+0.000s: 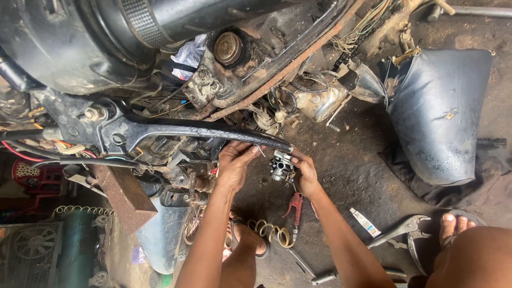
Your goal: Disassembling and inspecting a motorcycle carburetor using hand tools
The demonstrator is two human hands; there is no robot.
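Both hands, left hand point(233, 162) and right hand point(305, 173), have fingers curled around the small metal carburetor point(281, 167) (greasy). It might slip between them and drop.

I have both bare forearms stretched forward from the lower edge of view, converging, my left hand point(234, 162) palm-down with fingers curled and fingertips pinched together, my right hand point(306, 173) cupped, its fingers closed in a grip.
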